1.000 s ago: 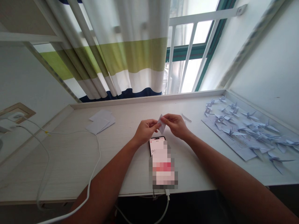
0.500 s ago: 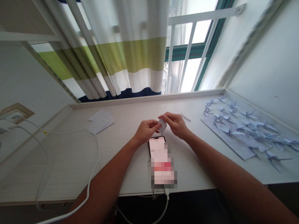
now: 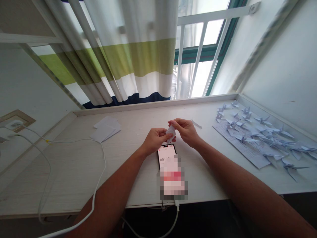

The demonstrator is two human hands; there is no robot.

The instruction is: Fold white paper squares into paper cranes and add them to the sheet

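Between my two hands is a small folded piece of white paper (image 3: 170, 132), diamond-shaped, held up just above the top end of a phone (image 3: 166, 155). My left hand (image 3: 156, 139) pinches its left side between thumb and fingers. At its upper tip, my right hand (image 3: 184, 130) grips the paper with thumb and forefinger, and other fingertips show behind it. The phone lies on the white desk with its screen lit, its lower part blurred out. Finer folds in the paper are too small to make out.
Several folded paper cranes (image 3: 262, 132) cover the desk's right side, some on a printed sheet (image 3: 255, 158). Square paper sheets (image 3: 105, 130) lie at the left. A paper strip (image 3: 197, 124) rests behind my right hand. A white cable (image 3: 105, 162) crosses my left forearm.
The folded paper has turned and tilted slightly in my fingers, and more fingertips show behind it. Both hands stay almost in the same place.
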